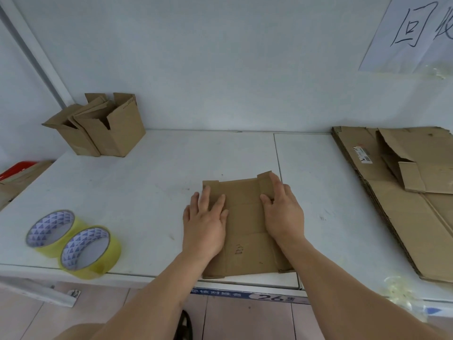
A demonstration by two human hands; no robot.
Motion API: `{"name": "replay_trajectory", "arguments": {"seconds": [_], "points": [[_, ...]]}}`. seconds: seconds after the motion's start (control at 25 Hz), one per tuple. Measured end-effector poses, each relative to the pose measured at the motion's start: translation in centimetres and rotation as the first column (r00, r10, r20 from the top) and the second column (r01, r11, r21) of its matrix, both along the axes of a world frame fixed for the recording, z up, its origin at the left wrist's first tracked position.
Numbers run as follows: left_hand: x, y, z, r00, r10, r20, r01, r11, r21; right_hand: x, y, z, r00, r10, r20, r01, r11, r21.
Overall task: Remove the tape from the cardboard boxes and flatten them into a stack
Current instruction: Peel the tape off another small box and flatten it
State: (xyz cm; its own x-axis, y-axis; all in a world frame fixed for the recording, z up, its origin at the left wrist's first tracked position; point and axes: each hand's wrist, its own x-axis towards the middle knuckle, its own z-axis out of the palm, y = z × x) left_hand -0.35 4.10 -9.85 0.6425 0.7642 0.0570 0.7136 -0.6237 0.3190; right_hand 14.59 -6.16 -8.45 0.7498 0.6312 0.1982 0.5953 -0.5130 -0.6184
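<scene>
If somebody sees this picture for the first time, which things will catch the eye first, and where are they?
First, the two hands at the middle front: the left hand and the right hand press flat on a flattened box on the white table. Next, two yellow tape rolls at the front left edge. Then the open boxes at the back left and the stack of flat cardboard on the right.

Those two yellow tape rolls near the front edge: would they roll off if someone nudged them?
Possibly. Both tape rolls seem tilted rather than lying flat, close to the table edge, so a nudge might roll them. They look hollow, probably light.
</scene>
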Motion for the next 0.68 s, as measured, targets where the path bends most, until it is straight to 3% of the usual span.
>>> {"name": "replay_trajectory", "arguments": {"seconds": [0.12,0.28,0.52,0.68], "points": [[0.3,0.5,0.3,0.982,-0.063,-0.180,0.053,0.997,-0.056,0.0,0.1,-0.3,0.979,0.007,0.206,0.050,0.961,-0.271],[0.3,0.8,0.7,0.972,-0.079,-0.223,0.052,0.991,-0.127,-2.4,-1.3,0.3,0.991,0.103,0.091,-0.038,0.843,-0.536],[2.4,0.9,1.6,0.953,-0.054,-0.298,0.044,0.998,-0.037,-5.0,-3.1,0.4,0.989,0.150,-0.001,-0.112,0.735,-0.669],[3.6,1.3,1.9,0.957,-0.066,-0.284,0.078,0.996,0.033,-6.4,-3.1,1.6,0.975,0.218,0.047,-0.121,0.695,-0.709]]}}
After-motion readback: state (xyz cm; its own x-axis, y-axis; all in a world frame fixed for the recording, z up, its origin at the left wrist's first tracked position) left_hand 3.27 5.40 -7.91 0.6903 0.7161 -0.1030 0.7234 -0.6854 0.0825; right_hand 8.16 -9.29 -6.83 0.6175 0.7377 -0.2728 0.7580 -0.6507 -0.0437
